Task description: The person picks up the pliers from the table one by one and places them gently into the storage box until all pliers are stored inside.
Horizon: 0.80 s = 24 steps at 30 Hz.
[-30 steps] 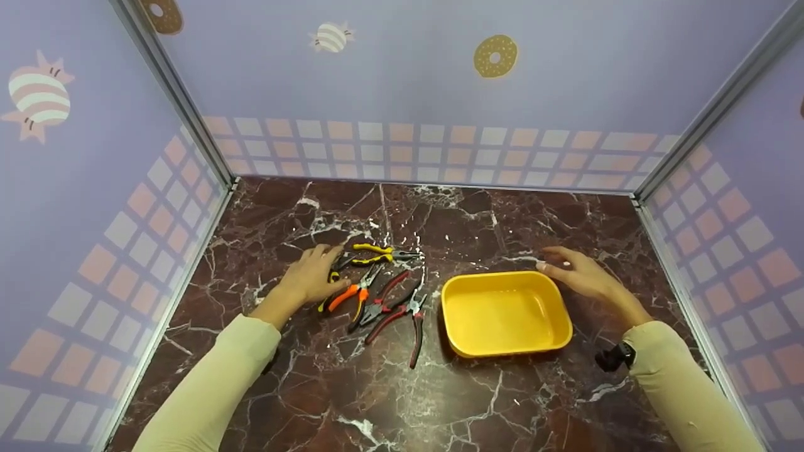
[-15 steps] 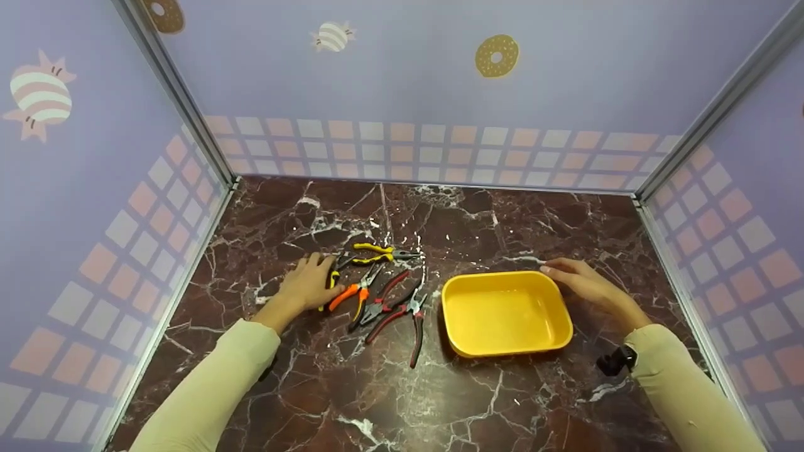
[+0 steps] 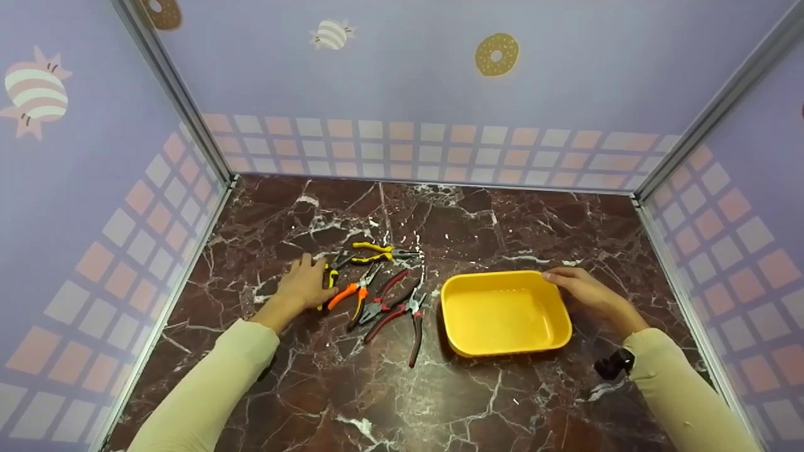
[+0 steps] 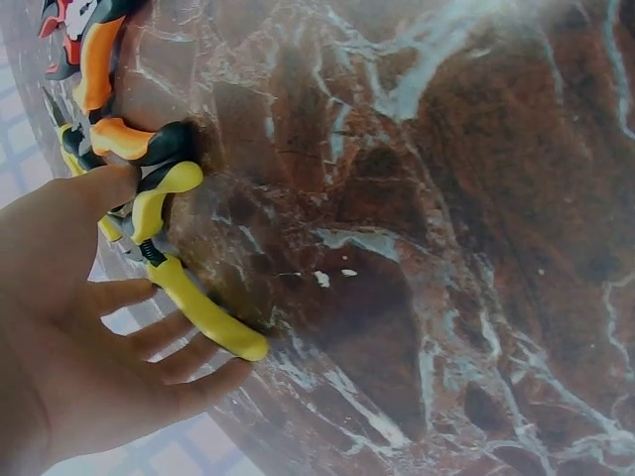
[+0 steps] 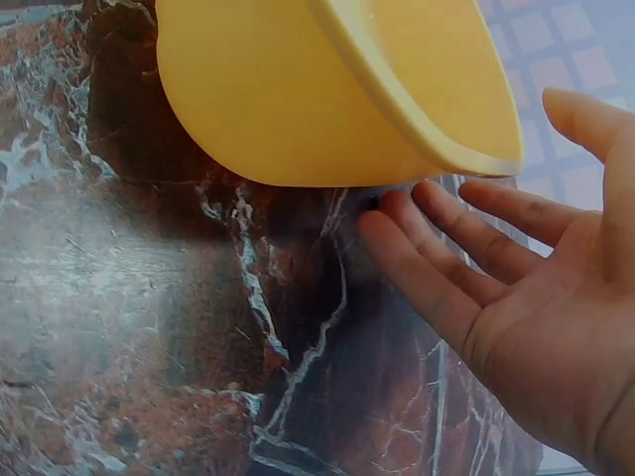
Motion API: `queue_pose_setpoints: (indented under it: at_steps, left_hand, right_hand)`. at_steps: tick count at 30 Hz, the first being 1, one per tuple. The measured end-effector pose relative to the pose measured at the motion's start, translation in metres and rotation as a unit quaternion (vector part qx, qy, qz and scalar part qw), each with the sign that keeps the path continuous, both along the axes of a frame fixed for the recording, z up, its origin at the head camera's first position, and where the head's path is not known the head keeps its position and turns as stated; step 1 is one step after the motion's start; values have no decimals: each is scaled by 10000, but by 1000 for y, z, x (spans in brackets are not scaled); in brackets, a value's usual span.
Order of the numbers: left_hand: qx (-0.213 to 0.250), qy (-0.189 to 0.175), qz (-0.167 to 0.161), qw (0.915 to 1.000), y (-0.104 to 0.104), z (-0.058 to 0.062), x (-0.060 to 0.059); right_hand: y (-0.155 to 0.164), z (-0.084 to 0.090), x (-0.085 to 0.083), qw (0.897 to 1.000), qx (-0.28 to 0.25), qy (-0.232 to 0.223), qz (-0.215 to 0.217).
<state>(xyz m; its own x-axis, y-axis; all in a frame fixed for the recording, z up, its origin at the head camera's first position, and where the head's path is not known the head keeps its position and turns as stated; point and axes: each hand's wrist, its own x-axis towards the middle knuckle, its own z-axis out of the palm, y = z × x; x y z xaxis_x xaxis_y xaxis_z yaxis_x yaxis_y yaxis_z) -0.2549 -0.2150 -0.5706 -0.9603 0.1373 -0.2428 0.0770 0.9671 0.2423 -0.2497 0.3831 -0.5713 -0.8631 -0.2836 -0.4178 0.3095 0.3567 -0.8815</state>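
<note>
Two hands down on marble (image 3: 477, 402). Left hand (image 3: 304, 285) open, fingers loose against yellow pliers (image 3: 327, 280) at left edge of pliers pile (image 3: 377, 295). Right hand (image 3: 587, 292) open, straight fingers at far right corner of yellow tray (image 3: 505, 312), right of pile.

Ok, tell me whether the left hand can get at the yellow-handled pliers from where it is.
Probably yes. The left hand already lies against the yellow-handled pliers, fingers spread under one handle, thumb near the other. Nothing stands between them; the orange-handled pliers lie close alongside.
</note>
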Motion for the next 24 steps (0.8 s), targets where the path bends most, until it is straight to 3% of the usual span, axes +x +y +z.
queue_pose_setpoints:
  at_steps: [10,24]
  left_hand:
    - [106,-297,329,9990,0,3,1]
    - [126,-25,349,9993,1,0,1]
  right_hand:
    - [-4,-9,1,9999,59,-106,-13]
    - [-2,-14,4,9998,27,-6,-182]
